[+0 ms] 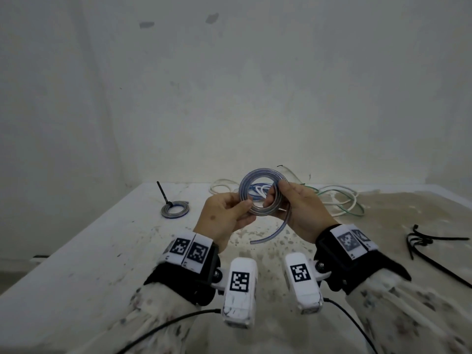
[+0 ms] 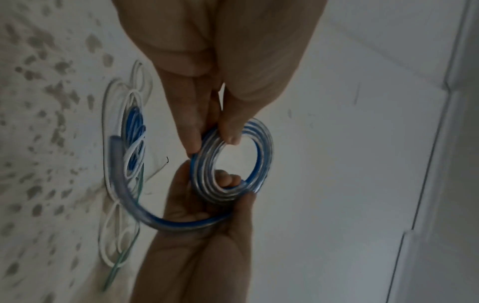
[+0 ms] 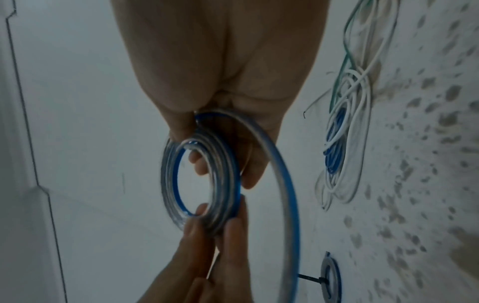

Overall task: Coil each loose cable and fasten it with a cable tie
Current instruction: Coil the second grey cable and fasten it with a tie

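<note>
Raised above the speckled white table [image 1: 76,251], between a tied clear-and-blue coil [image 1: 175,210] and loose black cable ties [image 1: 424,242], my left hand [image 1: 224,215] and right hand [image 1: 304,210] both pinch a clear blue-striped cable coil [image 1: 260,192], its tail dangling.

Both hands are up at chest height, palms turned inward. The left hand [image 1: 224,213] pinches the clear blue-striped cable coil [image 1: 260,192] at its 7 o'clock edge, thumb on top. The right hand [image 1: 304,210] grips the 3 o'clock side, fingers curled through the ring.
</note>
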